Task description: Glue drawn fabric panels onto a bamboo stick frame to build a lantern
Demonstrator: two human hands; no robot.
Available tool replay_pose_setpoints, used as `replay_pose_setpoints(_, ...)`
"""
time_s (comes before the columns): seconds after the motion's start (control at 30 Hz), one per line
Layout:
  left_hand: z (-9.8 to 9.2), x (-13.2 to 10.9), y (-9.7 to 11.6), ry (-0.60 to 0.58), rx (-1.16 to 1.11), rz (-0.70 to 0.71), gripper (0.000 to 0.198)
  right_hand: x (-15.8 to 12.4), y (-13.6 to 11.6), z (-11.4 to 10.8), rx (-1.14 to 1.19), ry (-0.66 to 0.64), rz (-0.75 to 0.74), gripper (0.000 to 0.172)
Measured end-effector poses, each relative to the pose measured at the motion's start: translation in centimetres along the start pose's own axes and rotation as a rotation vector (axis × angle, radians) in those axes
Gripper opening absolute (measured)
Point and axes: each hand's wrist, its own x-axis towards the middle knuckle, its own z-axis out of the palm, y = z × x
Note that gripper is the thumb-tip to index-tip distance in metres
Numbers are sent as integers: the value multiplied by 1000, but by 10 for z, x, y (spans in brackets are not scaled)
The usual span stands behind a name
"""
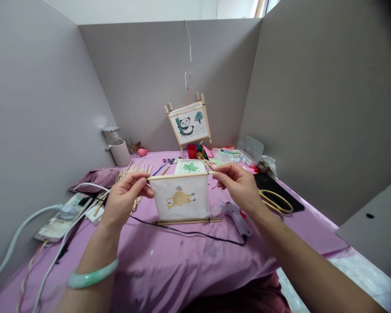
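My left hand [128,194] pinches one end of a thin wooden stick [179,176], and my right hand [237,182] pinches its other end. From the stick hangs a white panel [159,204] with a yellow bird [180,198] drawn sideways on it. Along the panel's lower edge runs another stick [195,221], low over the purple cloth. Just right of the panel lies a white glue gun [236,218], its black cord [189,233] crossing in front. Behind the panel a sheet with a green leaf drawing [189,165] is partly covered.
A lantern with a panda picture [190,126] hangs by a wire. Gold-handled scissors [276,201] rest on a black mat [289,198] at right. A power strip [60,219] and white cables lie left, near loose sticks [133,169]. A red cup [191,151] stands behind.
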Motion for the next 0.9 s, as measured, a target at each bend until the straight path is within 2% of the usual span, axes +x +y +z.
replay_pose_setpoints(0.57, 0, -2, -2, 9, 11, 29, 20, -1, 2, -1, -25, -7, -11, 11)
replay_pose_setpoints(0.9, 1, -2, -2, -8, -28, 33, 21, -1, 6, -4, -146, -26, -76, 18)
